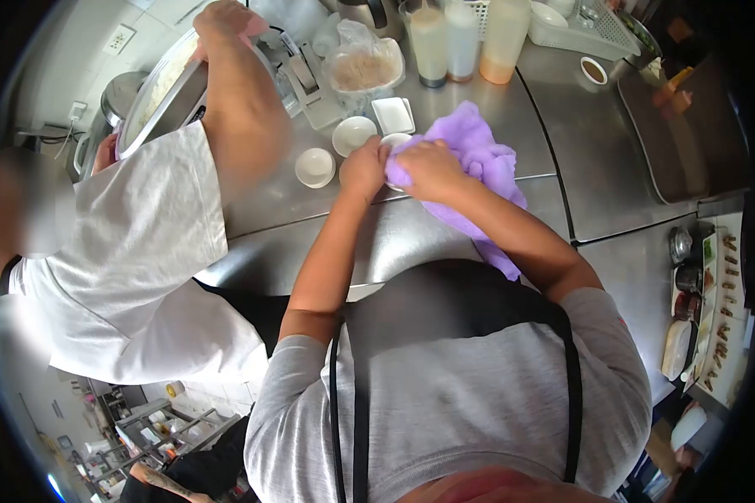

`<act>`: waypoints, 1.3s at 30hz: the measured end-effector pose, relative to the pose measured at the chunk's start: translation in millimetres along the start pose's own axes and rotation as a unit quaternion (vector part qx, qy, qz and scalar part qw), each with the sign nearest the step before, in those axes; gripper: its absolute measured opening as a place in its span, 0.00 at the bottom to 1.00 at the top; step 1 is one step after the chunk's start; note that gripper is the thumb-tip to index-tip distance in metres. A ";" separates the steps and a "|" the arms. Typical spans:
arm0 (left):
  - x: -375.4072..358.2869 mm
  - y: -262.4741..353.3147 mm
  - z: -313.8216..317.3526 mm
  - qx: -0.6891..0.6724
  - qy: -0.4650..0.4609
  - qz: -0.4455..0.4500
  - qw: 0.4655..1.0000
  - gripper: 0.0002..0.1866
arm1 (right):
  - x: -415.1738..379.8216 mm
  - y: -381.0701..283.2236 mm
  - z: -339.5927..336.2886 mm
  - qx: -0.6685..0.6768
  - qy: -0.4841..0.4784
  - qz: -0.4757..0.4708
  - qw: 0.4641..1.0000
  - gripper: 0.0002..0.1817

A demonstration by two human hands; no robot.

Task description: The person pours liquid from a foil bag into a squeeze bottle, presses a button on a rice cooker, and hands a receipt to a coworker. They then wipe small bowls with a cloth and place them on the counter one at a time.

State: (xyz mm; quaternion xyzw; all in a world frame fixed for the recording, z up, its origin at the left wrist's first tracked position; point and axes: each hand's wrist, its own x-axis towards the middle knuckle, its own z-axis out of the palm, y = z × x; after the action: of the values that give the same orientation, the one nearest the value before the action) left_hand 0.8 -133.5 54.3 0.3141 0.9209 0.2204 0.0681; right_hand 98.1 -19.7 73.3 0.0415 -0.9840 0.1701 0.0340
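Observation:
A small white bowl (397,139) is partly hidden between my two hands near the counter's front. My left hand (363,173) is closed on its left side. In my right hand (429,170) a purple cloth (471,138) is bunched against the bowl, while the rest of it drapes back and down over the counter edge. Just left of my hands sit two more round white bowls, one nearer (315,168) and one behind it (354,136). Beyond my hands lies a white square dish (393,116), seemingly stacked on another.
A co-worker in a white shirt (143,201) stands close on the left, one arm over a large metal pan (164,105). Squeeze bottles (461,42), a bagged tub (363,69) and a white basket (583,33) line the back. A sauce cup (594,71) sits right.

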 end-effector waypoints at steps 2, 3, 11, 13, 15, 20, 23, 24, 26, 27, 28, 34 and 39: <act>-1.6 2.5 -3.0 0.002 -0.013 -0.022 1.000 0.13 | -3.5 4.7 5.7 -0.051 0.111 0.032 0.992 0.14; -4.6 4.3 -2.6 -0.012 -0.003 -0.027 1.000 0.13 | -8.1 4.0 13.2 -0.074 0.163 0.049 0.983 0.15; -7.6 -5.7 -9.9 -0.123 0.115 0.035 0.985 0.14 | -14.6 27.8 3.3 0.131 0.212 0.026 0.968 0.22; -6.3 11.9 -14.5 -0.226 0.068 0.059 0.970 0.14 | -16.2 32.1 4.2 0.447 0.286 0.115 0.840 0.21; -11.4 36.3 -17.3 -0.314 0.064 0.076 0.944 0.14 | -14.5 23.2 5.0 0.823 0.173 0.218 0.495 0.20; 21.8 9.0 -17.4 -0.183 0.100 -0.007 0.978 0.16 | -41.8 21.1 -18.1 0.691 0.099 0.256 0.668 0.22; 41.4 -37.6 -20.6 -0.026 0.141 -0.016 0.990 0.13 | -45.8 30.0 -36.5 0.497 0.143 0.196 0.833 0.22; 43.0 -45.0 -25.8 0.011 0.117 -0.041 0.992 0.13 | -45.4 28.0 -50.8 0.388 0.163 0.212 0.882 0.22; 45.8 -58.2 -24.6 0.064 0.084 -0.055 0.993 0.14 | -39.7 22.8 -54.6 0.215 0.202 0.199 0.935 0.22; 48.6 -64.2 -21.4 0.089 0.068 -0.061 0.992 0.15 | -31.3 16.7 -50.2 0.154 0.223 0.170 0.947 0.23; 51.7 -68.6 -18.3 0.109 0.055 -0.062 0.991 0.15 | -24.7 12.5 -47.4 0.092 0.243 0.140 0.955 0.23; 57.8 -90.7 -15.5 0.026 0.089 -0.033 0.995 0.15 | -13.0 27.2 -48.6 0.135 0.229 0.180 0.947 0.24; 67.6 -108.5 -5.4 -0.347 0.058 -0.062 0.934 0.17 | -27.0 63.7 -44.3 0.330 0.185 0.246 0.893 0.23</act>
State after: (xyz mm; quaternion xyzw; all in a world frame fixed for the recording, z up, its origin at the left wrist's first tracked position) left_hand -113.8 -170.9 11.4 0.1998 0.8071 0.5394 0.1331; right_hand 121.3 57.0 91.6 -0.2253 -0.8262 0.4921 0.1566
